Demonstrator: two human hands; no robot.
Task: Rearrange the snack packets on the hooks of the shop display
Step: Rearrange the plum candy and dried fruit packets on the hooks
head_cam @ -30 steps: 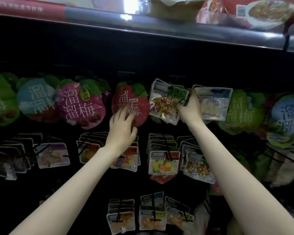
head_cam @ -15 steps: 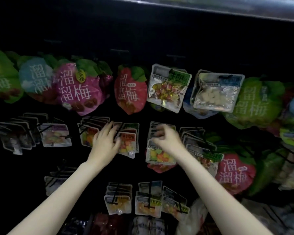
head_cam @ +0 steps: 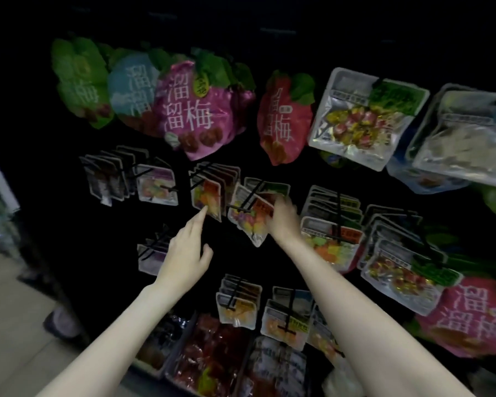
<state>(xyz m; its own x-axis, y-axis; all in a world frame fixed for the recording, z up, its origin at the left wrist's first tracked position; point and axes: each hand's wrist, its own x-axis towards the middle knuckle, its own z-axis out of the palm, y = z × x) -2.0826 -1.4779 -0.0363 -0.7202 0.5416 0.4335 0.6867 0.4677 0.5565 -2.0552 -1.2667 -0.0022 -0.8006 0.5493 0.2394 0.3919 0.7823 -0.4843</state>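
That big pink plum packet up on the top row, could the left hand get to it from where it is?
Probably yes. The left hand is open, its forefinger touching a small candy packet just below the pink plum packet. Nothing lies between them.

Pale tiled floor (head_cam: 9, 325) at left, dark shoe (head_cam: 62, 323) on it

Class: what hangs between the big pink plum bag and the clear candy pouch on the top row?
A red plum bag hangs between them, seen from the head view.
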